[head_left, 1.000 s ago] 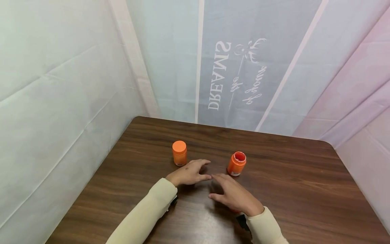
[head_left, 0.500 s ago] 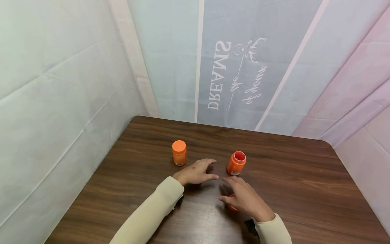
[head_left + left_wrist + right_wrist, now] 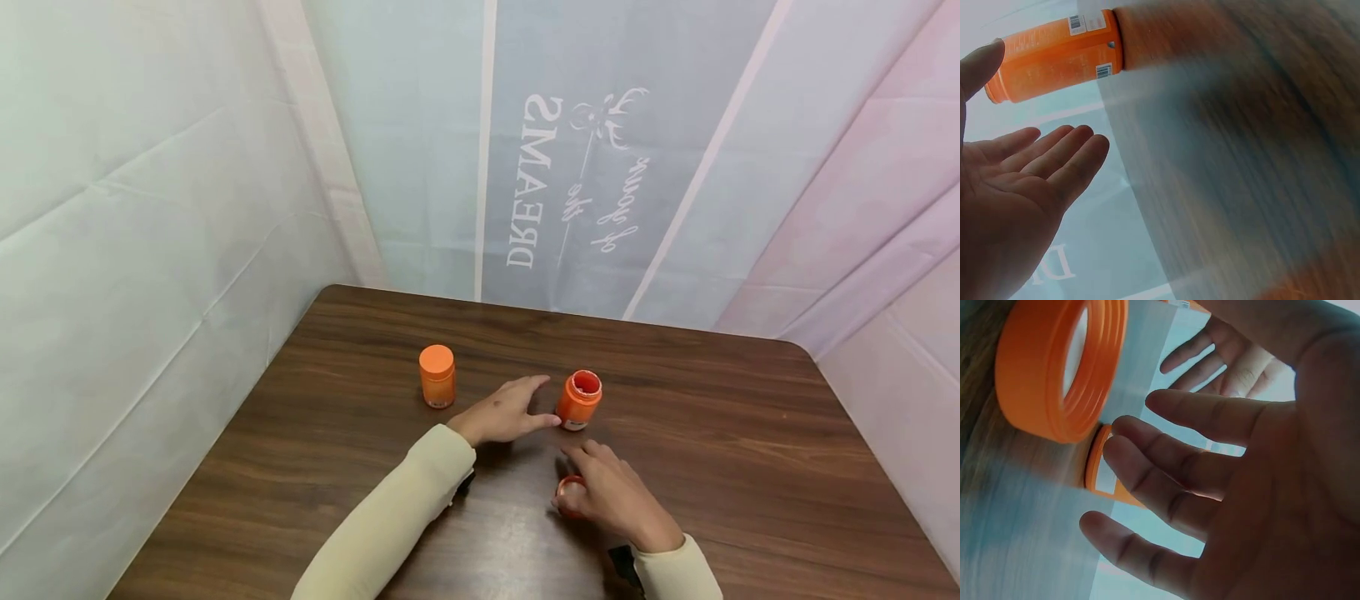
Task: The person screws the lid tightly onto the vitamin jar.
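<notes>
An orange jar (image 3: 577, 410) without a lid stands upright right of centre on the table. My left hand (image 3: 501, 412) reaches toward its left side with fingers extended and thumb apart; in the left wrist view the jar (image 3: 1060, 55) lies just beyond the thumb, and I cannot tell whether they touch. My right hand (image 3: 618, 498) hovers over an orange lid (image 3: 567, 480) with loosely bent fingers that hold nothing. The right wrist view shows the lid (image 3: 1025, 375) on the table, its threaded inside facing up, apart from the fingers. Part of the lid is hidden in the head view.
A second orange jar (image 3: 437, 382), with its lid on, stands to the left behind my left forearm. Cloth with printed lettering (image 3: 534, 179) hangs behind the far edge of the dark wooden table (image 3: 720, 400).
My left hand has moved right, nearer to the lidless jar. The right hand has shifted right and slightly back, and more of the lid now shows. The jars stay in place.
</notes>
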Action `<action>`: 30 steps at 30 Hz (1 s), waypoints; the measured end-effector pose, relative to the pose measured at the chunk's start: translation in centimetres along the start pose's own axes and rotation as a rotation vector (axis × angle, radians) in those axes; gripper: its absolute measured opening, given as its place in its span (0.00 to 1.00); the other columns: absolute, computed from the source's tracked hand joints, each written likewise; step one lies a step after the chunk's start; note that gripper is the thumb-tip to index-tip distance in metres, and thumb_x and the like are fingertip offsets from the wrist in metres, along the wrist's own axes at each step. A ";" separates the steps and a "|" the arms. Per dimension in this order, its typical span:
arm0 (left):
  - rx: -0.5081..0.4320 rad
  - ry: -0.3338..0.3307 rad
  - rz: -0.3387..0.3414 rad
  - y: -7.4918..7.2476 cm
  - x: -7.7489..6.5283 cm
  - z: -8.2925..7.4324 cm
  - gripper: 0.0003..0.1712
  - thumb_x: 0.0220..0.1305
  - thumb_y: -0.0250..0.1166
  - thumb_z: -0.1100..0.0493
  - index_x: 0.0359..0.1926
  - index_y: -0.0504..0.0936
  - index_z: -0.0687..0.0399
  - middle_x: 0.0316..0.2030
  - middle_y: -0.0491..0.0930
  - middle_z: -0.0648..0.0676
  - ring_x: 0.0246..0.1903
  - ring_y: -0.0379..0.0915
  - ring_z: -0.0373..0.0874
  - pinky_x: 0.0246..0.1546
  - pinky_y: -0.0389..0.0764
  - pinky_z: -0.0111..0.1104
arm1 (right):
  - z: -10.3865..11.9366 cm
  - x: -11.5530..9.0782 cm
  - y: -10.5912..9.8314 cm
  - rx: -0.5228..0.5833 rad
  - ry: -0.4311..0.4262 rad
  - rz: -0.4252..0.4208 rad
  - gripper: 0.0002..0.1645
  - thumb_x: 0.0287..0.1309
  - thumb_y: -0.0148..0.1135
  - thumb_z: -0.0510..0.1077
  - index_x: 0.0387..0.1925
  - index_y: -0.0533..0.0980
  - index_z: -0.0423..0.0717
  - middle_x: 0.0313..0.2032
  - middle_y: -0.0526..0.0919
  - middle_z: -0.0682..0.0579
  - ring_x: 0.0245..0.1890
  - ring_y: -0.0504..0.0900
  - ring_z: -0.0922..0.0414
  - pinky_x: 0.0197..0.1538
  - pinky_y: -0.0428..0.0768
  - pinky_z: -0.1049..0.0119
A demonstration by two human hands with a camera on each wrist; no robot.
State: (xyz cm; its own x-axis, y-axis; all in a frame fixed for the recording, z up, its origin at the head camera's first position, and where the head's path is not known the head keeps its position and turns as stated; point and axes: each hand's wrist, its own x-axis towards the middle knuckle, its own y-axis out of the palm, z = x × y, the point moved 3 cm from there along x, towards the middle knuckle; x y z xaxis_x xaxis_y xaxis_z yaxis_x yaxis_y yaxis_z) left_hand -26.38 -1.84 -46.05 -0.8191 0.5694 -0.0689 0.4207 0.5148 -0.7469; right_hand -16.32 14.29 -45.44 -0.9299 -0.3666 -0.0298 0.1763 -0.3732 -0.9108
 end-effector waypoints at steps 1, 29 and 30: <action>0.001 0.000 -0.004 0.1 0.2 -0.1 0.45 0.67 0.63 0.38 0.76 0.60 0.53 0.72 0.63 0.55 0.70 0.60 0.47 0.67 0.65 0.44 | -0.1 -0.1 0.1 -0.010 0.009 0.007 0.36 0.45 0.80 0.47 0.57 0.78 0.39 0.45 0.79 0.49 0.46 0.76 0.48 0.48 0.77 0.43; -0.151 0.065 -0.096 1.7 2.6 -2.0 0.43 0.64 0.69 0.44 0.72 0.63 0.56 0.61 0.75 0.52 0.58 0.73 0.39 0.60 0.73 0.35 | -1.1 -0.6 1.2 -0.058 0.073 0.070 0.41 0.35 0.86 0.51 0.52 0.78 0.43 0.42 0.77 0.50 0.43 0.78 0.49 0.42 0.79 0.46; -0.153 0.069 -0.097 1.7 2.6 -2.0 0.42 0.64 0.69 0.44 0.72 0.63 0.56 0.61 0.75 0.52 0.57 0.73 0.39 0.59 0.73 0.34 | -1.1 -0.6 1.2 -0.054 0.072 0.071 0.40 0.35 0.86 0.51 0.52 0.78 0.44 0.42 0.77 0.51 0.42 0.77 0.50 0.42 0.78 0.46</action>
State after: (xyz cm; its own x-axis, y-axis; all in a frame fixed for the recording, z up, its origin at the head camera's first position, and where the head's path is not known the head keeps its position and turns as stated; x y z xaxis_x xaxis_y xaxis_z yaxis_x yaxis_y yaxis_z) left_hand -27.01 1.77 -46.15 -0.8325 0.5519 0.0480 0.3995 0.6580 -0.6383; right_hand -15.88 15.00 -46.94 -0.9369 -0.3274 -0.1230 0.2268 -0.3011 -0.9262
